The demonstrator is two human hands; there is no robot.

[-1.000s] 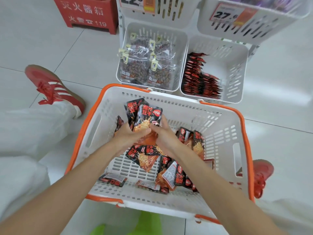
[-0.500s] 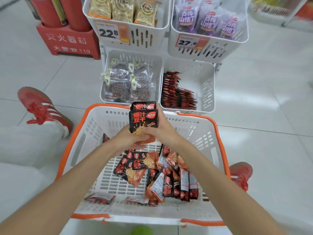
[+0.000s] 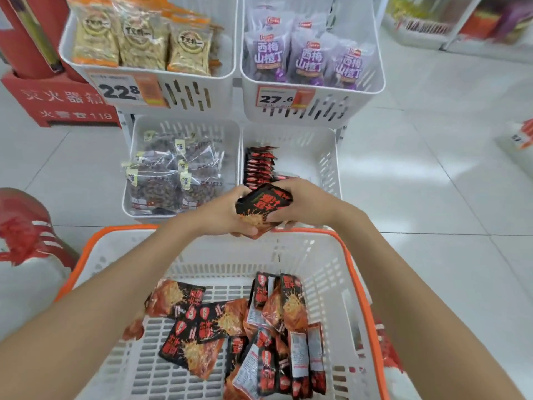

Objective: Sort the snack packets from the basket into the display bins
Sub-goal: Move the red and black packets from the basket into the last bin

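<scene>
Both hands are closed around a small stack of black-and-orange snack packets (image 3: 263, 205). The left hand (image 3: 226, 215) cups the stack's lower edge and the right hand (image 3: 304, 204) clamps it from the far side. The stack is in the air, past the far rim of the basket (image 3: 219, 251) and just at the front edge of the lower right bin (image 3: 315, 157). A row of matching packets (image 3: 258, 166) already stands on edge along that bin's left wall. Many more loose packets (image 3: 230, 324) lie jumbled on the basket floor, so the sorting looks well short of done. The main risk is the slippery film. If the squeeze eases before the stack is inside the bin, a middle packet could slide out and drop onto the floor between basket and bin. Coming in too far left could push packets into the neighbouring bin of clear bags (image 3: 173, 180). Setting the stack down hard against the standing row might tip that row flat. Released unevenly, the new packets would likely fan out instead of standing upright.
</scene>
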